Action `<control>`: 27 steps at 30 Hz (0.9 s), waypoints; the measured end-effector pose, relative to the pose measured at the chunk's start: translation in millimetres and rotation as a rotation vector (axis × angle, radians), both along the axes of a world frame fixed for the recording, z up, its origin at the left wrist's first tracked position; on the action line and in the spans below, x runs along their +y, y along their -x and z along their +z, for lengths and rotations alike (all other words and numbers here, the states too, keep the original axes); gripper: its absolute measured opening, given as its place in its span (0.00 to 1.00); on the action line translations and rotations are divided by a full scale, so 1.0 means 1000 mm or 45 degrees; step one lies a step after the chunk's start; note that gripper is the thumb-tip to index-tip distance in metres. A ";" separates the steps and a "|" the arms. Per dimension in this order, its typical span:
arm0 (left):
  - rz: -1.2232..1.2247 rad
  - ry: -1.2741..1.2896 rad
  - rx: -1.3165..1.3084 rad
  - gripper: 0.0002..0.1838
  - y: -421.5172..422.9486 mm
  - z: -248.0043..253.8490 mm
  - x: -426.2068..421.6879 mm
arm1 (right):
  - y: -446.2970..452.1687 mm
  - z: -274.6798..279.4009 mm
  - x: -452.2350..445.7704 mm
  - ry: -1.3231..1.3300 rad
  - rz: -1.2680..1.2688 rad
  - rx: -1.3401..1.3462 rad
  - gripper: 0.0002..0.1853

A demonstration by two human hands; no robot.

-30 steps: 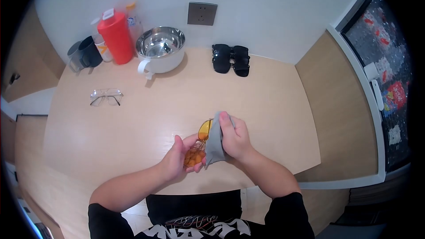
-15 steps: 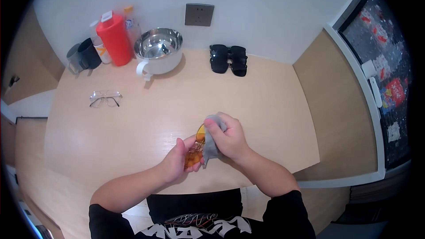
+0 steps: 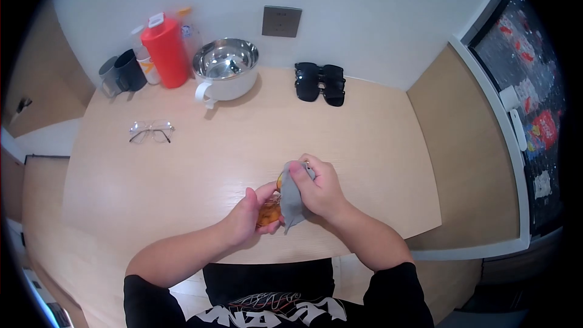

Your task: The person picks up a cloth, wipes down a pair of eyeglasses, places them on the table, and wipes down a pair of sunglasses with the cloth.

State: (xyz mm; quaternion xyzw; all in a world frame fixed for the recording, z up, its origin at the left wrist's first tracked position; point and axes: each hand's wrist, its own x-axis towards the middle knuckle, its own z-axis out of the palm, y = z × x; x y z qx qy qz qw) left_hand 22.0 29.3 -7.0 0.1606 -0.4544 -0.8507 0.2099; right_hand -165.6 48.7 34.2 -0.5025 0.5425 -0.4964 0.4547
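Observation:
Amber-lensed glasses (image 3: 269, 212) rest in my left hand (image 3: 244, 217), whose fingers curl around one lens from below. A grey cloth (image 3: 292, 199) is pinched in my right hand (image 3: 317, 186), folded over the other lens, with the thumb pressing on its front. Most of that second lens is hidden by the cloth; only a thin yellow edge shows. Both hands are close together above the near part of the table.
On the wooden table (image 3: 200, 164) lie clear glasses (image 3: 151, 132) at left and stacked black sunglasses (image 3: 320, 84) at the back. A white-handled steel bowl (image 3: 228, 85), a red jug (image 3: 166, 53), bottles and two dark mugs (image 3: 130, 70) stand along the wall.
The cloth has moved over the upper lens, which now shows less yellow. Everything on the table appears shifted slightly right as the head view turned.

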 end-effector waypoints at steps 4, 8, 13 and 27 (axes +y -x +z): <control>-0.017 0.003 0.039 0.57 0.000 -0.015 -0.002 | -0.007 0.011 0.005 0.058 0.052 0.296 0.17; 0.093 -0.194 -0.046 0.56 0.003 0.004 0.006 | -0.003 0.003 0.002 0.114 -0.015 0.405 0.17; 0.064 -0.154 -0.061 0.55 0.001 0.011 0.003 | 0.003 -0.012 -0.004 0.164 -0.145 0.008 0.20; 0.047 -0.153 0.069 0.53 0.002 0.007 0.003 | 0.004 0.000 -0.002 0.036 0.053 0.199 0.25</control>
